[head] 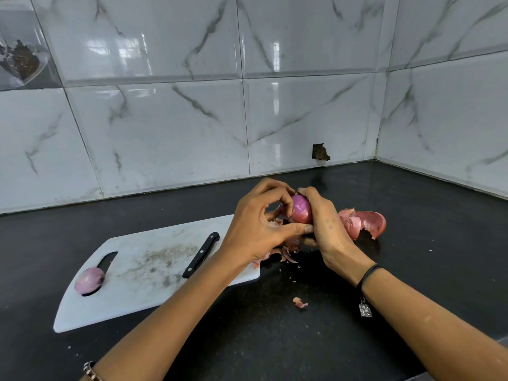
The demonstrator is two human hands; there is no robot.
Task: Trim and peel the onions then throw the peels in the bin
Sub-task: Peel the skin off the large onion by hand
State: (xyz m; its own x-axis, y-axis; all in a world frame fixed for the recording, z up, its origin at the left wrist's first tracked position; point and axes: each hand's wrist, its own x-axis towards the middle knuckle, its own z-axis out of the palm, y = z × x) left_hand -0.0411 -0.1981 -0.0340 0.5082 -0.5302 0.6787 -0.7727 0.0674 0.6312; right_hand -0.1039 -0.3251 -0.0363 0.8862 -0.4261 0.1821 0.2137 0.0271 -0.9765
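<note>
one glossy purple onion [301, 209] clutched by left hand [258, 229] and right hand [328, 229] fingers, second purple onion [89, 280] makes two, sitting on one white plastic cutting board [154, 292], one black-handled knife [202, 254] too

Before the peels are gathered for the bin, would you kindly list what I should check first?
1. Held onion fully peeled: cannot tell; the side that shows is bare, the rest is behind fingers.
2. Grip: ok; left hand and right hand both hold it.
3. Knife put down: ok; it lies on the board.
4. Second onion peeled: ok; it lies on the board.
5. Peels in one heap: not ok; a pile under the hands, big peels to the right, a scrap on the counter.
6. Bin within reach: cannot tell; none is in view.
</note>
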